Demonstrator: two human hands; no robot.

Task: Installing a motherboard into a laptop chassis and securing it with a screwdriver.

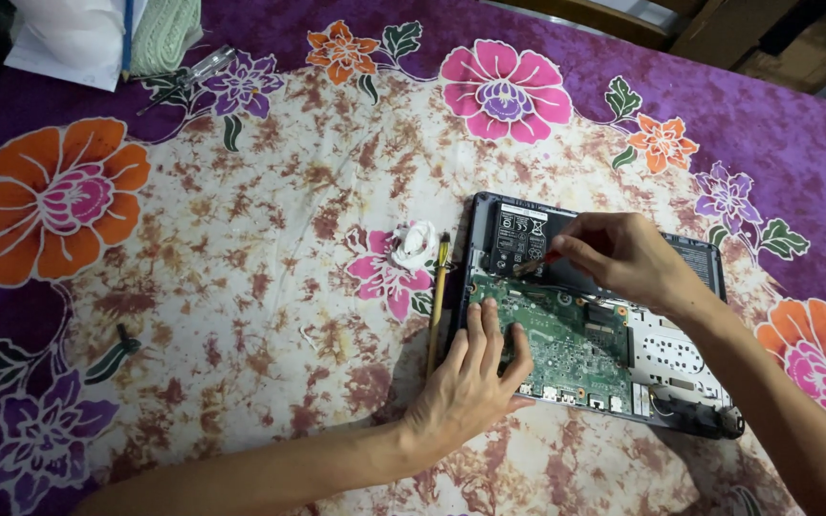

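opened dark grey laptop [690, 250], laid upside down with its back cover off, is seen right of centre on a flower-printed batik cloth [241, 239] in purple, white, orange and pink. its green circuit board [566, 339] is exposed, with a black battery pack [520, 232] at the far left corner and a perforated silver metal plate [676, 358] to the right. the left hand [470, 377] is laid flat and open on the near left part of the board, fingers spread and pressing down, nothing being gripped. the right hand [623, 256] is closed around a small red-handled screwdriver [539, 263], whose tip is set near the far edge of the board beside the battery. just left of the laptop a thin bamboo-handled brush [437, 301] is laid lengthwise, and a crumpled white tissue [414, 244] is seen beside its far end. at the far left corner a white plastic bag [69, 38], a pale green knitted fabric [164, 33] and a clear-handled screwdriver [198, 69] are kept.
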